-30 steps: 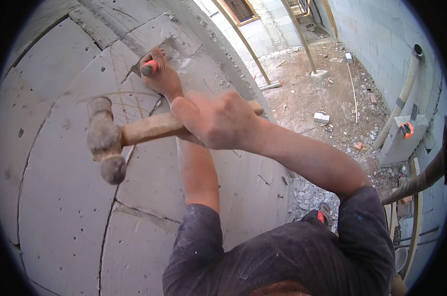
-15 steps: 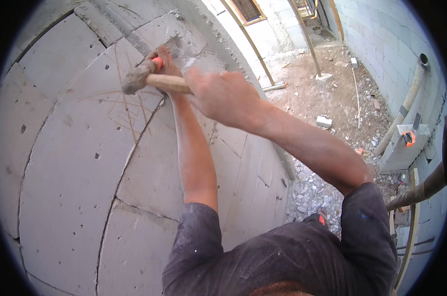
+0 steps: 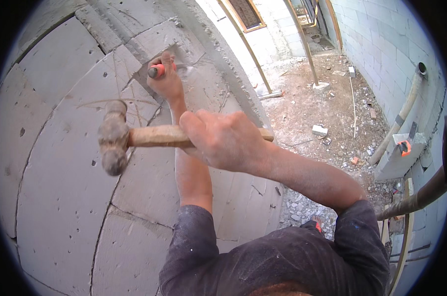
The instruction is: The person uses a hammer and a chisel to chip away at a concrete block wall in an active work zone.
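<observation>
My left hand (image 3: 170, 88) is closed around the orange-red grip of a chisel (image 3: 157, 71), whose dark struck end points out past the thumb. Its tip is hidden behind the hand, against the pale block wall (image 3: 70, 148). A rough recess shows in the blockwork beside that fist. My right hand (image 3: 228, 140) grips the wooden handle of a hammer (image 3: 114, 139). The dusty, double-ended steel head hangs in the air, apart from the chisel and nearer to me. My right forearm and hand cross in front of my left forearm.
Rubble and gravel (image 3: 302, 207) cover the ground to the right, with a broken white block (image 3: 320, 130) lying on it. Thin poles (image 3: 302, 42) stand beyond. Along the right-hand block wall (image 3: 376, 59) runs a pipe (image 3: 406, 106); an orange-and-black tool (image 3: 405, 147) sits on a block.
The hammer has swung back from beside the chisel toward me, and its head is now clear of my left hand. My left hand keeps its hold on the chisel at the same spot.
</observation>
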Demonstrator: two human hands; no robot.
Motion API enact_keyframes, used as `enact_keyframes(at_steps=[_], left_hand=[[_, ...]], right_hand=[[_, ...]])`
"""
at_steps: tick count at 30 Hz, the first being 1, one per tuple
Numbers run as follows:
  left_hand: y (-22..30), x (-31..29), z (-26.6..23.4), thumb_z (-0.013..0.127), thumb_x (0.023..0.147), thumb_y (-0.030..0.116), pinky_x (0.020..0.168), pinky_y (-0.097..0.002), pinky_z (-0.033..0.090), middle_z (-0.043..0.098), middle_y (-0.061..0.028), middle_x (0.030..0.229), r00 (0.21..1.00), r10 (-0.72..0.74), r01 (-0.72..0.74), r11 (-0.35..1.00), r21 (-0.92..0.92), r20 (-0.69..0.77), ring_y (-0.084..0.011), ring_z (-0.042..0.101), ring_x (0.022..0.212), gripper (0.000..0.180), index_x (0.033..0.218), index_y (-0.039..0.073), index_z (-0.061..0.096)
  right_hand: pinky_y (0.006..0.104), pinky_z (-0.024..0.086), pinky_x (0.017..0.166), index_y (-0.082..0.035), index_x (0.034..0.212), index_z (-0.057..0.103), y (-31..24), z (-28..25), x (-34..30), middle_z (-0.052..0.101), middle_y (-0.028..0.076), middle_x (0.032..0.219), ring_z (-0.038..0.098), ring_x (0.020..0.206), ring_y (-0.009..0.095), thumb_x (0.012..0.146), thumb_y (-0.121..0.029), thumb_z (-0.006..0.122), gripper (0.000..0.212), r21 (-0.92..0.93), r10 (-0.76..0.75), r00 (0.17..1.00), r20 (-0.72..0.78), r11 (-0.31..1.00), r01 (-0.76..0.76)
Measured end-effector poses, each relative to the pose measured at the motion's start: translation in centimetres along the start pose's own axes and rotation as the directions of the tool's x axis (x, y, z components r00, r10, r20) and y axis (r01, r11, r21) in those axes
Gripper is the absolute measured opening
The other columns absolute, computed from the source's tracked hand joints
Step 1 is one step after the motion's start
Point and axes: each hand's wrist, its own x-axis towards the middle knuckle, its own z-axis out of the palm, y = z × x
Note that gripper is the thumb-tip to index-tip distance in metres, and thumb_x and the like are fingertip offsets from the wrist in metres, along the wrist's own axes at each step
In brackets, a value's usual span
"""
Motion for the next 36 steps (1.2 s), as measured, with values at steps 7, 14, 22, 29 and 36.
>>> enact_keyframes(at_steps=[7,14,22,29,36], left_hand=[[4.0,-2.1,-1.0,0.077,0.093,0.016,0.065,-0.0256,0.052,0.069,-0.007,0.08,0.998,0.06,-0.055,0.988,0.142,-0.036,-0.0136,0.064,0.072,0.02,0.087,0.001,0.064],[1.6,-3.9,-1.4,0.077,0.091,0.01,0.079,-0.0321,0.054,0.061,-0.0032,0.075,0.982,0.19,-0.181,0.961,0.208,-0.024,-0.0131,0.054,0.067,0.019,0.083,0.0,0.063],[1.5,-4.3,-1.7,0.077,0.092,0.011,0.081,-0.0317,0.052,0.061,-0.0037,0.076,0.984,0.155,-0.13,0.96,0.247,-0.086,-0.0131,0.053,0.068,0.019,0.083,0.0,0.063],[0.4,-4.8,-2.4,0.077,0.093,0.019,0.064,-0.0288,0.048,0.064,-0.0043,0.081,0.987,0.124,-0.097,0.966,0.24,-0.099,-0.0133,0.056,0.071,0.023,0.087,0.001,0.064],[0.4,-4.9,-0.1,0.078,0.092,0.016,0.064,-0.0283,0.047,0.062,-0.0035,0.08,0.986,0.144,-0.123,0.97,0.211,-0.09,-0.0128,0.054,0.07,0.022,0.085,0.0,0.064]], right_hand=[[0.0337,0.049,0.043,-0.006,0.092,0.051,0.6,-0.4,-2.5,0.055,0.005,0.069,0.062,0.053,0.02,0.09,-0.022,0.071,0.025,0.033,0.045,0.997,0.069,0.998,-0.047],[0.0344,0.049,0.044,-0.006,0.093,0.051,0.6,-0.2,-2.7,0.056,0.006,0.071,0.063,0.056,0.022,0.089,-0.025,0.073,0.029,0.108,0.086,0.988,0.132,0.989,-0.1],[0.0344,0.049,0.044,-0.006,0.089,0.051,0.3,-1.2,-1.9,0.055,0.004,0.069,0.061,0.054,0.021,0.089,-0.028,0.074,0.032,0.1,-0.101,0.993,-0.062,0.989,0.106],[0.0331,0.05,0.043,-0.008,0.088,0.051,4.8,-0.2,-0.4,0.055,0.004,0.065,0.062,0.052,0.018,0.089,-0.03,0.074,0.031,-0.136,0.141,0.957,0.255,0.985,-0.109],[0.0346,0.051,0.043,-0.009,0.089,0.053,7.4,0.4,-2.0,0.058,0.007,0.067,0.062,0.052,0.021,0.089,-0.03,0.075,0.03,-0.1,-0.125,0.991,0.048,0.987,0.129]])
